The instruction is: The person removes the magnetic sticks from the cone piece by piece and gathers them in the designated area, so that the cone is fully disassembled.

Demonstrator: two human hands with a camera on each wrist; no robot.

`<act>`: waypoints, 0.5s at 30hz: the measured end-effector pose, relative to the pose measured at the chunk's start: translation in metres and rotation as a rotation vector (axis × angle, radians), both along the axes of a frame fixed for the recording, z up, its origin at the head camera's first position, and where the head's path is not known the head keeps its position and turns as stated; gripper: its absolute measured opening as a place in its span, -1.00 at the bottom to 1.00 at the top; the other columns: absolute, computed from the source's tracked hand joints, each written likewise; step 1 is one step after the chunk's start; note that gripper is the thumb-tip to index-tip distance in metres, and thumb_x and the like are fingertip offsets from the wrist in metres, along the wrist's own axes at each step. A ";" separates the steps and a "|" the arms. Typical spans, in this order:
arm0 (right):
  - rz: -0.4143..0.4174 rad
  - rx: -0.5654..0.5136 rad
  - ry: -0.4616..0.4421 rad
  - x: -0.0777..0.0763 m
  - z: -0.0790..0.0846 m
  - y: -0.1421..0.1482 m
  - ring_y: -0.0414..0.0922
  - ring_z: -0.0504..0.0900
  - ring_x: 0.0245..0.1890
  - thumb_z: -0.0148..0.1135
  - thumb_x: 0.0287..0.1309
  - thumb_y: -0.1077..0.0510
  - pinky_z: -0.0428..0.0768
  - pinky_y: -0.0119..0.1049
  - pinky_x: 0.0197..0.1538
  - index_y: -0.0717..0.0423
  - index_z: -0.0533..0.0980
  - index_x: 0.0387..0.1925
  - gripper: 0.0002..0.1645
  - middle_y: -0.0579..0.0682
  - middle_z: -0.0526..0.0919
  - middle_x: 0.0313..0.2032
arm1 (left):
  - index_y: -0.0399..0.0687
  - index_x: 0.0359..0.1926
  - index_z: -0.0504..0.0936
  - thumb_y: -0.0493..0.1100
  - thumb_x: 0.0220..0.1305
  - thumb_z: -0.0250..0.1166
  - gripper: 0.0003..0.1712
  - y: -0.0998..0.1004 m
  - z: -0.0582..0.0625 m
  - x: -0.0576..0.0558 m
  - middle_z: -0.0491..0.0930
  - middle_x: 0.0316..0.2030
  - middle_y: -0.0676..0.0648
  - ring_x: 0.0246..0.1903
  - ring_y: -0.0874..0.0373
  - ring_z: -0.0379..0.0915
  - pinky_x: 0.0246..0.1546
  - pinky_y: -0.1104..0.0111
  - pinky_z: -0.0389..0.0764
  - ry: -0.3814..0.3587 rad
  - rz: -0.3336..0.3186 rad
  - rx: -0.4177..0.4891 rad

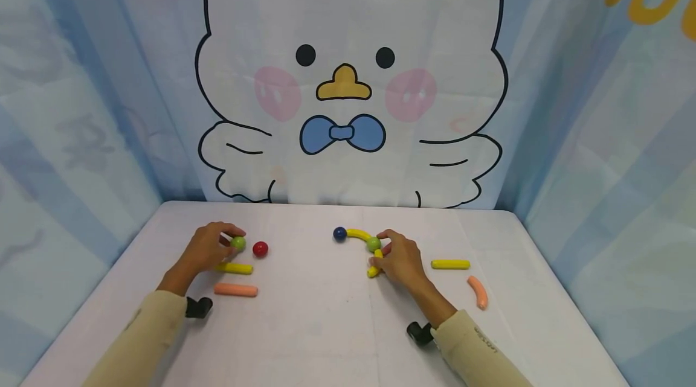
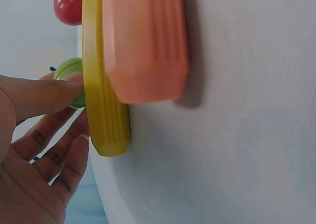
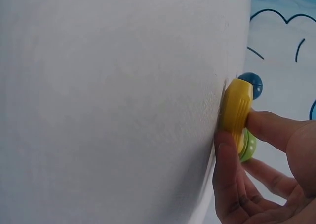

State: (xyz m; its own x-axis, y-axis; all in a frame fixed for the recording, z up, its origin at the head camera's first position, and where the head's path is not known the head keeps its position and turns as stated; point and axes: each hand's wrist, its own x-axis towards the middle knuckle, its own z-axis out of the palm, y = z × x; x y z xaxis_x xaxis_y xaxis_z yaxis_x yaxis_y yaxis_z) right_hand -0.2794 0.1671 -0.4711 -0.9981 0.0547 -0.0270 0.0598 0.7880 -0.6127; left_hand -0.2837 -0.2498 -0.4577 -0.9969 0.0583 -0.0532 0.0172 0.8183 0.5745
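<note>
My left hand (image 1: 209,246) pinches a green ball (image 1: 238,243) between thumb and index finger at the table's left. A red ball (image 1: 260,249) lies just right of it, and a straight yellow stick (image 1: 237,268) is in front. On the other side, my right hand (image 1: 401,259) pinches a short yellow stick (image 3: 237,105) between thumb and a finger. This stick meets a second green ball (image 1: 373,244), which other fingers of that hand are near. From that ball a curved yellow stick (image 1: 358,233) runs left to a dark blue ball (image 1: 339,234).
A straight orange stick (image 1: 235,290) lies nearer me on the left. Beyond my right hand are another straight yellow stick (image 1: 450,264) and a curved orange stick (image 1: 478,292). The white table (image 1: 315,326) ends at a printed curtain (image 1: 348,175).
</note>
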 end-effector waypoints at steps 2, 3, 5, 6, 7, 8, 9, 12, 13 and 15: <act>0.002 -0.002 0.002 0.000 0.000 0.000 -0.05 0.60 -0.23 0.66 0.09 0.07 0.63 -0.26 -0.21 -0.01 0.59 0.27 -0.30 0.01 0.70 -0.20 | -0.18 0.22 0.68 -0.37 0.29 0.47 -0.53 -0.001 0.000 0.000 0.64 0.16 -0.32 0.06 -0.22 0.60 0.01 0.06 0.76 0.005 -0.003 0.000; 0.002 -0.001 0.004 0.000 0.001 0.000 -0.05 0.60 -0.23 0.66 0.09 0.08 0.63 -0.26 -0.20 -0.01 0.60 0.27 -0.30 0.01 0.70 -0.20 | -0.18 0.22 0.68 -0.36 0.29 0.47 -0.53 -0.001 0.000 0.001 0.64 0.16 -0.31 0.05 -0.22 0.60 0.01 0.06 0.76 0.011 -0.007 -0.002; 0.006 -0.002 0.008 0.001 0.001 0.000 -0.05 0.60 -0.23 0.66 0.09 0.08 0.63 -0.25 -0.20 -0.01 0.60 0.27 -0.30 0.01 0.70 -0.20 | -0.18 0.23 0.67 -0.36 0.29 0.48 -0.51 -0.002 0.000 0.002 0.65 0.15 -0.30 0.06 -0.22 0.60 0.01 0.05 0.76 0.023 -0.009 -0.008; 0.007 -0.003 0.008 0.001 0.001 0.000 -0.05 0.60 -0.23 0.66 0.10 0.08 0.63 -0.25 -0.21 -0.01 0.60 0.27 -0.30 0.01 0.70 -0.20 | -0.18 0.24 0.67 -0.36 0.29 0.48 -0.51 -0.002 0.000 0.003 0.65 0.15 -0.30 0.06 -0.22 0.60 0.02 0.03 0.75 0.032 -0.010 -0.011; 0.008 -0.004 0.008 0.001 0.001 0.000 -0.05 0.60 -0.23 0.66 0.09 0.08 0.63 -0.25 -0.21 0.00 0.60 0.27 -0.30 0.01 0.70 -0.20 | -0.18 0.24 0.66 -0.36 0.28 0.49 -0.50 -0.002 0.000 0.003 0.66 0.16 -0.30 0.06 -0.22 0.60 0.03 0.02 0.75 0.041 -0.010 -0.018; 0.008 -0.005 0.008 0.000 0.000 0.000 -0.05 0.60 -0.24 0.66 0.09 0.08 0.62 -0.25 -0.21 0.00 0.60 0.27 -0.30 0.01 0.70 -0.20 | -0.17 0.24 0.66 -0.35 0.28 0.49 -0.50 -0.002 0.000 0.004 0.66 0.16 -0.29 0.07 -0.22 0.59 0.05 0.00 0.74 0.053 -0.009 -0.026; 0.009 -0.006 0.008 0.000 0.000 0.000 -0.05 0.60 -0.24 0.66 0.09 0.09 0.62 -0.25 -0.21 0.00 0.60 0.27 -0.30 0.01 0.70 -0.21 | -0.17 0.25 0.66 -0.34 0.28 0.49 -0.49 -0.002 0.000 0.005 0.65 0.17 -0.30 0.08 -0.23 0.59 0.06 -0.02 0.73 0.066 -0.008 -0.035; 0.012 -0.004 0.007 0.000 0.000 0.000 -0.05 0.60 -0.24 0.66 0.09 0.09 0.61 -0.26 -0.22 -0.01 0.60 0.27 -0.31 0.00 0.70 -0.21 | -0.14 0.25 0.67 -0.33 0.28 0.50 -0.48 0.001 0.001 0.007 0.65 0.18 -0.30 0.10 -0.25 0.56 0.10 -0.08 0.69 0.126 -0.011 -0.067; 0.014 -0.003 0.008 0.001 0.000 0.000 -0.05 0.60 -0.24 0.66 0.09 0.09 0.61 -0.25 -0.22 -0.01 0.60 0.26 -0.31 0.00 0.70 -0.21 | -0.13 0.26 0.67 -0.32 0.28 0.51 -0.48 0.002 0.002 0.008 0.65 0.18 -0.30 0.10 -0.25 0.56 0.10 -0.10 0.68 0.153 -0.015 -0.077; 0.016 -0.003 0.013 0.001 0.000 0.000 -0.05 0.60 -0.24 0.66 0.09 0.10 0.60 -0.24 -0.21 -0.01 0.61 0.26 -0.31 0.00 0.71 -0.21 | -0.11 0.25 0.68 -0.33 0.27 0.51 -0.48 0.007 0.005 0.010 0.66 0.16 -0.31 0.09 -0.26 0.56 0.09 -0.12 0.66 0.213 -0.029 -0.092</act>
State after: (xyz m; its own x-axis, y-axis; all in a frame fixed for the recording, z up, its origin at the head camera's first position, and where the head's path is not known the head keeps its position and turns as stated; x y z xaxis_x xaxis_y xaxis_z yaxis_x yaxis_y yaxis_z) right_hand -0.2786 0.1671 -0.4710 -0.9991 0.0388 -0.0147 0.0396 0.7869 -0.6159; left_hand -0.2739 -0.2431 -0.4528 -0.9842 0.0918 0.1516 0.1543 0.8644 0.4785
